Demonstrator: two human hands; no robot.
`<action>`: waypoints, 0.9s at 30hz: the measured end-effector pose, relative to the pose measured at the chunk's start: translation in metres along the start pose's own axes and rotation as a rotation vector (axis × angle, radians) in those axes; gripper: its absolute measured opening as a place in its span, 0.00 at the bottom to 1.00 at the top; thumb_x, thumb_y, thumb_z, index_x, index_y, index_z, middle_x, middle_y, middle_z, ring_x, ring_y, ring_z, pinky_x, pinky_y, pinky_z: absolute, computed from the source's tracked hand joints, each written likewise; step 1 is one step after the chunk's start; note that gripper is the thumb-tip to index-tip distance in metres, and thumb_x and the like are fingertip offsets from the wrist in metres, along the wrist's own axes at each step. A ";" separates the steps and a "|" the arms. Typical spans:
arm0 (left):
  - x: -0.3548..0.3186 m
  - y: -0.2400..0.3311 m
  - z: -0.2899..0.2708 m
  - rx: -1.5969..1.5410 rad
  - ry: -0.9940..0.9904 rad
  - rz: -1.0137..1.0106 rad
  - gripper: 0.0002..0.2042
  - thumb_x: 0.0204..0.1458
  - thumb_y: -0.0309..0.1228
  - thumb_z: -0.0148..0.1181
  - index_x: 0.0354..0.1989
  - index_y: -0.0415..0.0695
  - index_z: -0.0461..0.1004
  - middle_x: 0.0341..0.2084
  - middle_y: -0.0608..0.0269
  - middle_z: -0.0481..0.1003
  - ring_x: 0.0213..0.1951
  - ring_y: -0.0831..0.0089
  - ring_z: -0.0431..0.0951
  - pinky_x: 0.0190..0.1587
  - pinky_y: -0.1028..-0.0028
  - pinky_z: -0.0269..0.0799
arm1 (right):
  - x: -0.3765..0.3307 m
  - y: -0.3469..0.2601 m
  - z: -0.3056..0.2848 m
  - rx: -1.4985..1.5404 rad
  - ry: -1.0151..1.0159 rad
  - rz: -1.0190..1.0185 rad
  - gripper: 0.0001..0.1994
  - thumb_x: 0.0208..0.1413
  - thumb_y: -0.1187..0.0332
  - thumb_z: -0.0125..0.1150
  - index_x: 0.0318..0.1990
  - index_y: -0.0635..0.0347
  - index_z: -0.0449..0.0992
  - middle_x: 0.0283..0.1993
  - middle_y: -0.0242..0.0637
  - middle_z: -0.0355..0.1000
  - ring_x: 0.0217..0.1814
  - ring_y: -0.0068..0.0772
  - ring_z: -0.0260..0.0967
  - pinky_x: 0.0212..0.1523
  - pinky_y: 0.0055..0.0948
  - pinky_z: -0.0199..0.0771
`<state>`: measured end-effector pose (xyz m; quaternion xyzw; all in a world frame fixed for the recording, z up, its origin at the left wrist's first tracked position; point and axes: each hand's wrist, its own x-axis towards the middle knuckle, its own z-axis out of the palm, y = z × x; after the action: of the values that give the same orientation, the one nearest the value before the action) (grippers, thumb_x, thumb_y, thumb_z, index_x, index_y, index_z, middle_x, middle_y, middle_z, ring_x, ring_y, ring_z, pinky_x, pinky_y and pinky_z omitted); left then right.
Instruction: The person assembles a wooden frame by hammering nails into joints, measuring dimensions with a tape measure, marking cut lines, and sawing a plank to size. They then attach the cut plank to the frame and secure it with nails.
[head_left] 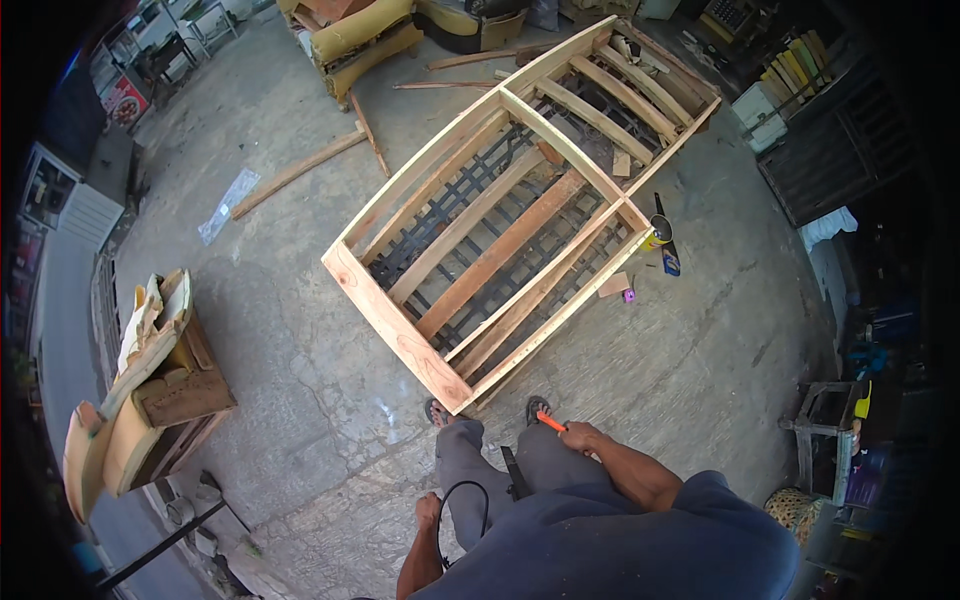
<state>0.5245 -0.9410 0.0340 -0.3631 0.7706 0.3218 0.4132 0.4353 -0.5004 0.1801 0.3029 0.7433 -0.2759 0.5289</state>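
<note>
We have a large pale timber frame (395, 325) on the concrete floor (270, 350), its near corner just beside the sandalled feet (538, 406). A forward step could stub a foot there, since the toes are barely protected. Its near bay holds lengthwise slats (500, 255) over dark crisscrossed webbing (480, 205). A loop of black cable (463, 484) stands by the left forearm; we judge a sideways arm swing could snag it. At right we see a woven basket (795, 512), contents hidden. Our hands are apart: the right hand (579, 438) is clamped on an orange-handled tool (550, 422), while the left hand (427, 510) is curled, and we cannot tell whether it grips anything. Beside the frame stands a yellow can (657, 236), its contents unreadable.
</note>
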 end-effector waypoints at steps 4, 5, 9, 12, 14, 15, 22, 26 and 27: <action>-0.013 0.018 0.018 0.128 -0.063 0.087 0.23 0.54 0.41 0.45 0.32 0.30 0.79 0.27 0.40 0.79 0.30 0.48 0.83 0.30 0.55 0.78 | 0.027 0.122 -0.011 0.253 0.046 0.159 0.15 0.54 0.63 0.50 0.25 0.66 0.74 0.17 0.42 0.71 0.15 0.37 0.71 0.18 0.36 0.68; -0.014 0.021 0.024 0.114 -0.050 0.117 0.21 0.54 0.39 0.45 0.32 0.32 0.79 0.27 0.42 0.79 0.30 0.49 0.83 0.31 0.56 0.78 | 0.023 0.135 -0.018 0.260 0.096 0.205 0.13 0.52 0.65 0.49 0.25 0.65 0.74 0.18 0.43 0.72 0.15 0.36 0.71 0.18 0.36 0.68; -0.025 0.079 0.051 0.183 -0.049 0.413 0.17 0.53 0.36 0.46 0.33 0.40 0.81 0.25 0.48 0.80 0.28 0.57 0.82 0.33 0.63 0.76 | 0.013 0.180 -0.040 0.464 0.262 0.144 0.11 0.52 0.68 0.51 0.26 0.67 0.75 0.20 0.44 0.73 0.16 0.35 0.72 0.18 0.35 0.70; -0.094 0.174 0.067 0.063 -0.201 0.431 0.14 0.52 0.37 0.49 0.33 0.44 0.82 0.23 0.54 0.78 0.23 0.66 0.75 0.30 0.70 0.70 | 0.002 0.199 -0.047 0.672 0.384 0.232 0.12 0.53 0.67 0.51 0.29 0.69 0.75 0.21 0.46 0.74 0.17 0.37 0.73 0.20 0.35 0.73; -0.128 0.222 0.071 0.056 -0.220 0.487 0.14 0.51 0.37 0.51 0.32 0.43 0.81 0.20 0.60 0.75 0.19 0.72 0.70 0.24 0.71 0.65 | 0.005 0.177 -0.055 0.613 0.419 0.165 0.15 0.54 0.64 0.53 0.32 0.72 0.75 0.23 0.48 0.75 0.20 0.38 0.76 0.21 0.36 0.75; -0.155 0.254 0.075 0.033 -0.287 0.492 0.15 0.52 0.41 0.53 0.32 0.43 0.80 0.16 0.67 0.67 0.17 0.76 0.63 0.21 0.73 0.58 | 0.015 0.172 -0.054 0.612 0.466 0.122 0.16 0.55 0.63 0.54 0.34 0.73 0.74 0.23 0.48 0.75 0.21 0.38 0.76 0.21 0.36 0.76; -0.191 0.349 0.108 -0.184 -0.634 0.407 0.33 0.57 0.64 0.50 0.35 0.39 0.77 0.13 0.75 0.54 0.15 0.81 0.54 0.19 0.75 0.50 | -0.076 0.052 -0.049 0.525 0.302 -0.454 0.22 0.59 0.50 0.56 0.46 0.63 0.71 0.31 0.49 0.76 0.31 0.44 0.78 0.33 0.38 0.76; -0.180 0.380 0.141 -0.657 -0.402 0.195 0.16 0.61 0.45 0.54 0.25 0.50 0.66 0.13 0.74 0.59 0.14 0.79 0.58 0.18 0.73 0.53 | -0.035 0.053 -0.047 0.495 0.207 -0.905 0.30 0.63 0.44 0.53 0.58 0.61 0.70 0.42 0.46 0.76 0.45 0.46 0.76 0.50 0.41 0.74; -0.158 0.378 0.145 -0.715 -0.432 0.167 0.13 0.60 0.39 0.54 0.24 0.50 0.66 0.13 0.74 0.61 0.13 0.78 0.59 0.18 0.73 0.54 | -0.015 0.065 -0.071 0.594 -0.039 -0.777 0.29 0.63 0.44 0.52 0.59 0.59 0.71 0.43 0.43 0.77 0.42 0.39 0.77 0.43 0.37 0.76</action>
<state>0.3331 -0.5792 0.1807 -0.3441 0.5331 0.6697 0.3859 0.4437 -0.4075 0.2089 0.1356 0.6806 -0.6585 0.2913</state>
